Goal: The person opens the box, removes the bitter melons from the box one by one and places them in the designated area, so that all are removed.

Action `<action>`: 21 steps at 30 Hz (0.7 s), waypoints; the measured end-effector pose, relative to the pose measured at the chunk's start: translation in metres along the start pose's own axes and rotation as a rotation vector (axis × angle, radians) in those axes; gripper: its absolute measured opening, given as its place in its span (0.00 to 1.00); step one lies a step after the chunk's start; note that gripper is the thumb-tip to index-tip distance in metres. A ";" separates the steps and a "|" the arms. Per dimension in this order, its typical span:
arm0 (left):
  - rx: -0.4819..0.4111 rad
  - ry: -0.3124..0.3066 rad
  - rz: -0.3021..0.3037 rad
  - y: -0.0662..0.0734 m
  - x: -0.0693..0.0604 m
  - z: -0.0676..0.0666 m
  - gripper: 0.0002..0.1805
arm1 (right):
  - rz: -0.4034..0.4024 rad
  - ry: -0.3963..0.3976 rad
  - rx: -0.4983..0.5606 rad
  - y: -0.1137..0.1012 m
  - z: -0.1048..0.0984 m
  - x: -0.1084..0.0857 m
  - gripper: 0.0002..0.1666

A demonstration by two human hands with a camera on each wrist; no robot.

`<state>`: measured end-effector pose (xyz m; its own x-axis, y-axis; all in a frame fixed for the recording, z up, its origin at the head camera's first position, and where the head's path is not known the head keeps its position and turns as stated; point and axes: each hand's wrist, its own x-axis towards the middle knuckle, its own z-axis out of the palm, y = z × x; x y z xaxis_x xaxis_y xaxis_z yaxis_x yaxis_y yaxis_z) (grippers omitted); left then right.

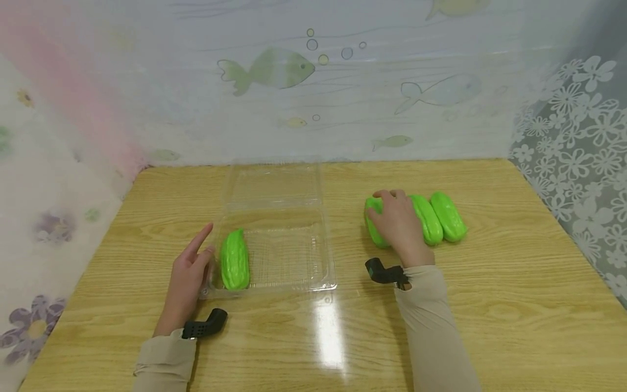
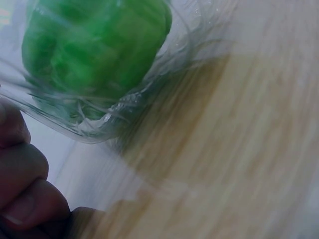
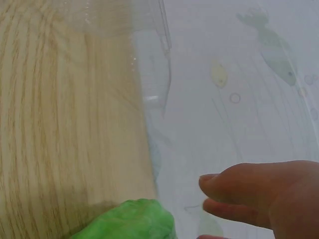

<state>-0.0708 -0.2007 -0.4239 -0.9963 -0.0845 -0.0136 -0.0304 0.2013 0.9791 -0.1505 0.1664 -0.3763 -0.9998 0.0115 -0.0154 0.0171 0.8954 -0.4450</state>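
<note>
A clear plastic clamshell box [image 1: 284,286] lies with its lid [image 1: 274,185] folded back toward the wall. Inside, against the left wall, sits one bright green ridged gourd [image 1: 235,260], upright-lengthwise in the head view. My left hand [image 1: 185,275] grips the box's left rim with the thumb, index finger pointing out straight; curled fingers [image 2: 22,172] show beside the box in the left wrist view. Over the row of similar gourds [image 1: 428,220] on the right hovers my right hand [image 1: 399,220], fingers spread above the leftmost ones. The right wrist view shows a gap between its thumb [image 3: 239,184] and a gourd [image 3: 132,221].
The wooden table [image 1: 514,305] meets a wall [image 1: 352,98] with a fish-patterned covering at the back. Flowered coverings hang at both sides. A black wrist camera [image 1: 206,323] is strapped at each cuff. Light glares on the table below the box.
</note>
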 end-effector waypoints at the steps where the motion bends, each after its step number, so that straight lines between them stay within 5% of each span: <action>1: 0.000 0.002 -0.001 0.000 -0.002 0.000 0.25 | -0.004 0.005 0.008 0.001 -0.001 -0.001 0.25; 14: 0.014 0.038 -0.024 0.005 -0.024 0.008 0.24 | -0.203 -0.003 0.317 0.002 -0.010 -0.011 0.24; 21: 0.021 0.052 -0.022 0.007 -0.034 0.011 0.24 | -0.297 -0.080 0.410 -0.009 -0.013 -0.021 0.22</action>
<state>-0.0377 -0.1854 -0.4192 -0.9899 -0.1399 -0.0234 -0.0540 0.2189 0.9742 -0.1298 0.1639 -0.3608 -0.9586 -0.2652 0.1036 -0.2494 0.6068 -0.7547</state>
